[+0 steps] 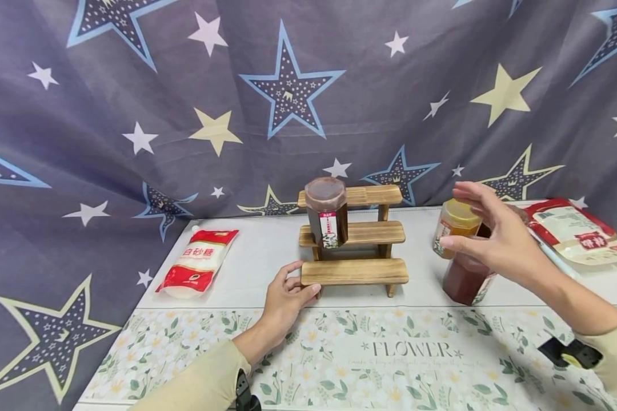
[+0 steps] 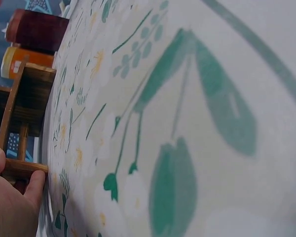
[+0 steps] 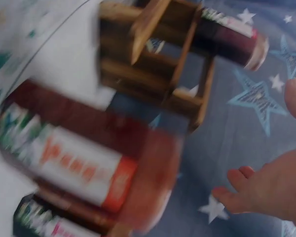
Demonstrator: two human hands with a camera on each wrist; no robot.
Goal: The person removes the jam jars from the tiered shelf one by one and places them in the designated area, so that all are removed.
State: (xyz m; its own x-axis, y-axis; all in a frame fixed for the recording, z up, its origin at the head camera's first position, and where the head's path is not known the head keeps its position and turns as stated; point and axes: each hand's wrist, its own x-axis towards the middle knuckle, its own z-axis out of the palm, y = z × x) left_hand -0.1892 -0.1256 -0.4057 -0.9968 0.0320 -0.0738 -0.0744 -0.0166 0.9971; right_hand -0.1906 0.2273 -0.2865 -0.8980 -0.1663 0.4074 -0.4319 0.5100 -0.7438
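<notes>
A three-step wooden shelf stands mid-table. My left hand grips the left end of its lowest step; in the left wrist view, thumb and finger lie on either side of the wood. A dark jar with a pink-and-white label stands upright on the middle step. Over the jars at the right hovers my right hand, fingers apart, holding nothing. Nearest to it are a yellow-lidded jar and a dark red jar, blurred in the right wrist view. Another dark jar is partly hidden behind the hand.
On the left lies a red-and-white bag of white sugar. A red-and-cream packet lies far right. Behind the table hangs a star-patterned curtain; a floral mat covers the table's front.
</notes>
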